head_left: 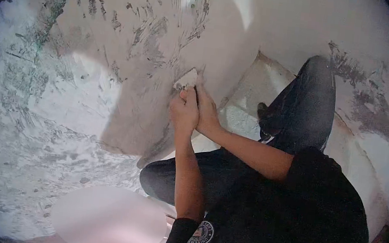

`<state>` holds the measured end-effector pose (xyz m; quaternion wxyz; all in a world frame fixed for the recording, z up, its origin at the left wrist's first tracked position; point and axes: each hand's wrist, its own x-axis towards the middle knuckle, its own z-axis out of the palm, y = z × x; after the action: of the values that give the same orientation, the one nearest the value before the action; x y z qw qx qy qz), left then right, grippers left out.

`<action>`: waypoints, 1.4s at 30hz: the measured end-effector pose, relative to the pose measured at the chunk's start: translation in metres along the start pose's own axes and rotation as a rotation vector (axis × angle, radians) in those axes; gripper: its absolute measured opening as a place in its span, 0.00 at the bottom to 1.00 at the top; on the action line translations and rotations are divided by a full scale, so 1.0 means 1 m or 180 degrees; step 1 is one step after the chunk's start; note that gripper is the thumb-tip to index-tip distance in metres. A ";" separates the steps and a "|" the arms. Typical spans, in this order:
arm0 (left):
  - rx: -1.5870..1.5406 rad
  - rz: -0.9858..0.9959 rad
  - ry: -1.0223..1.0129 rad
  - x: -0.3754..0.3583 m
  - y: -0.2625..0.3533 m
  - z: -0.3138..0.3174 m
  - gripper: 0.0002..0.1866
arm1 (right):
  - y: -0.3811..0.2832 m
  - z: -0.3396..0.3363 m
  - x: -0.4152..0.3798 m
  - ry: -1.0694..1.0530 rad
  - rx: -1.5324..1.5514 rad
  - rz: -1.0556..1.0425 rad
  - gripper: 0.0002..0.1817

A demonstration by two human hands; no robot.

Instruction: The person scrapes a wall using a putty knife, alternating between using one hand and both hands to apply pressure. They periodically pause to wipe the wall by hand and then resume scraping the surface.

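Observation:
A small flat piece coated in white sticks out above my hands, its pointed end close to the blotchy plaster wall. My left hand is closed just below it, thumb uppermost. My right hand presses against the left one from the side, its fingers reaching up along the piece's edge. A narrow dark strip shows between the two hands. I cannot tell what kind of tool or scrap the piece is, as the hands cover its lower part.
My bent legs in dark trousers are below and right of the hands, with a dark shoe between them. A pale round disc stands at the lower left. A ledge-like corner juts out beyond the shoe. Shadows fall across the wall.

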<state>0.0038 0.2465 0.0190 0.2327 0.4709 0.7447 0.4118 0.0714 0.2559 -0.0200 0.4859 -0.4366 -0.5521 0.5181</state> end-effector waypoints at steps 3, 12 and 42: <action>0.0149 -0.0086 -0.0014 0.006 0.009 -0.002 0.21 | -0.017 -0.007 0.002 0.0123 0.0105 -0.0154 0.17; 0.0928 0.0001 0.0084 0.014 0.029 -0.003 0.24 | -0.005 0.001 0.012 0.0042 0.0476 -0.0238 0.23; 0.1073 0.0271 0.0377 -0.009 0.025 -0.019 0.23 | -0.029 -0.004 -0.004 -0.0558 0.0331 0.0286 0.33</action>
<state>0.0063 0.2365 0.0503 0.0886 0.5092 0.7950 0.3176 0.0768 0.2506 0.0089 0.4340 -0.3882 -0.5448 0.6035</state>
